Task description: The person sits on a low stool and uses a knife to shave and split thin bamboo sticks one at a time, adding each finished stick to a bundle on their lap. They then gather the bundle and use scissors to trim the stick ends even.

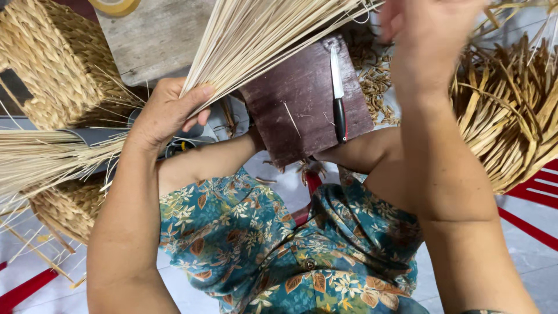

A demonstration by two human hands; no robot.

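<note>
Reed bundle (261, 35): a thick sheaf of pale, thin stalks fanning up and out toward the top of the view, above the dark board.
Left hand (168, 110): closed around the narrow end of the bundle, thumb pressed across the stalks.
Right hand (427, 38): raised at the top right and blurred; I cannot tell whether it is open or closed, or whether it touches the stalks.
Board (305, 96): a dark reddish slab on the person's lap, with a knife (337, 93) lying on it, blade pointing away.
Baskets: a woven basket (55, 64) at upper left, and an unfinished one with loose strands (511, 116) at right.
Second sheaf (46, 154): more pale stalks lying to the left, just beside the left wrist.
Risk: the single-handed hold looks light, so stalks could slip and scatter; the knife lies unguarded near both forearms, and a low sweep of an arm could catch the blade or knock it to the floor.
</note>
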